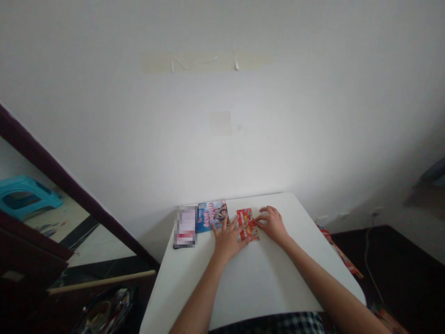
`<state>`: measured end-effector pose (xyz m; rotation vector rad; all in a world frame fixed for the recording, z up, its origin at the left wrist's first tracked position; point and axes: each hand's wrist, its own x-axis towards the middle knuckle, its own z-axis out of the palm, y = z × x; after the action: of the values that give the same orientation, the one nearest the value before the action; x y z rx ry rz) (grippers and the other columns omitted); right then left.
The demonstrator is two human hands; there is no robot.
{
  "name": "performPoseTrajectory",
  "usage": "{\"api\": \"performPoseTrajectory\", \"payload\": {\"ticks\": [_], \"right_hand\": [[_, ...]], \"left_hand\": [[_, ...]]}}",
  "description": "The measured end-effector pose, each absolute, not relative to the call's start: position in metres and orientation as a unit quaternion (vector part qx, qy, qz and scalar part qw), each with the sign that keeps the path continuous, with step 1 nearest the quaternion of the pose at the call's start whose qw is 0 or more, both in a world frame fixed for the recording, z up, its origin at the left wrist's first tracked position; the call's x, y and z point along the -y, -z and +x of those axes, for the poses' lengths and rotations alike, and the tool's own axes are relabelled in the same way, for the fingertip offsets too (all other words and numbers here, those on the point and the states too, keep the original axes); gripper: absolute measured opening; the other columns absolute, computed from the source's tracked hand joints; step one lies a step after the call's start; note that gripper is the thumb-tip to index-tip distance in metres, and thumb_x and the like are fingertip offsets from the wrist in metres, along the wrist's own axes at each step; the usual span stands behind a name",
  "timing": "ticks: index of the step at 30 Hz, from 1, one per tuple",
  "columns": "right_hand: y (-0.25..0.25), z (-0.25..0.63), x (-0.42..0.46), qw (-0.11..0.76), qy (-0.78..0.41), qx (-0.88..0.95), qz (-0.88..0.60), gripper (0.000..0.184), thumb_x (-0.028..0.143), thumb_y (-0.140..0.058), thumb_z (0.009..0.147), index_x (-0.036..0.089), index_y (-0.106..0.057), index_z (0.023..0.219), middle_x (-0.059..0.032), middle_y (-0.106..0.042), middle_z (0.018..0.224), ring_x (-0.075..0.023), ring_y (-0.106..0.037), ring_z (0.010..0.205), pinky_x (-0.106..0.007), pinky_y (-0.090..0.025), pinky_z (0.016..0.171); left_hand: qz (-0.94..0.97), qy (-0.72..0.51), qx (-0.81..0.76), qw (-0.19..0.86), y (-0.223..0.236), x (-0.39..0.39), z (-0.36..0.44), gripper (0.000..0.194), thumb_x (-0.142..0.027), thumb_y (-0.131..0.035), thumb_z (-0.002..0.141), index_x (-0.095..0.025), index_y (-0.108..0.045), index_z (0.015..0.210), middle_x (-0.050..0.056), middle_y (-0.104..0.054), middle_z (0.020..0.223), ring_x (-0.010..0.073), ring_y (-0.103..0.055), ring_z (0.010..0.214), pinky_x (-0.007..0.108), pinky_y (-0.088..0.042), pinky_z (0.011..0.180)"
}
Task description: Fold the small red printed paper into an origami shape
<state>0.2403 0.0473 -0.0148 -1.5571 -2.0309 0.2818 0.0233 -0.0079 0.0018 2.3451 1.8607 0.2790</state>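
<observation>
A red printed leaflet (244, 215) lies on the white table (257, 273), close to the wall. My left hand (226, 240) rests with its fingers spread, some over the leaflet's left side and others at the edge of a blue printed leaflet (206, 218). From the right, my right hand (273, 224) touches the red leaflet's right edge, thumb and forefinger pinched together there. The blue leaflet shows pink lettering and several figures. To its left lies a phone-like object (185, 227), mostly blurred by pixels.
Behind the table rises a white wall (222, 162) with tape marks. Leftward are a blue plastic stool (29, 192), a wooden stick (104, 281) and a dark bin-like container (104, 313). A cable (367, 255) hangs at right, near red packaging (342, 253) beside the table.
</observation>
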Motion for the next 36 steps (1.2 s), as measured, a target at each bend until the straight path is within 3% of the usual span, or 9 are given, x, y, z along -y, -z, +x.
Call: {"api": "performPoseTrajectory", "payload": {"ticks": [25, 36], "right_hand": [[0.006, 0.211, -0.078, 0.297, -0.076, 0.661, -0.685, 0.019, 0.046, -0.066, 0.086, 0.039, -0.078, 0.098, -0.0033, -0.053, 0.132, -0.0273, -0.04, 0.127, -0.042, -0.029, 0.107], [0.011, 0.217, -0.077, 0.291, -0.068, 0.688, -0.662, 0.023, 0.048, -0.065, 0.086, 0.041, -0.075, 0.106, -0.0032, -0.05, 0.137, -0.0281, -0.04, 0.129, -0.046, -0.029, 0.11]], "left_hand": [[0.776, -0.115, -0.616, 0.069, -0.001, 0.01, 0.023, 0.059, -0.072, -0.047, 0.084, -0.06, -0.037, 0.141, -0.009, -0.033, 0.16, 0.04, -0.015, 0.151, 0.08, 0.008, 0.11], [0.779, -0.11, -0.614, 0.069, -0.004, 0.012, 0.024, 0.06, -0.073, -0.044, 0.085, -0.059, -0.034, 0.143, -0.01, -0.029, 0.162, 0.0414, -0.014, 0.15, 0.081, 0.01, 0.108]]}}
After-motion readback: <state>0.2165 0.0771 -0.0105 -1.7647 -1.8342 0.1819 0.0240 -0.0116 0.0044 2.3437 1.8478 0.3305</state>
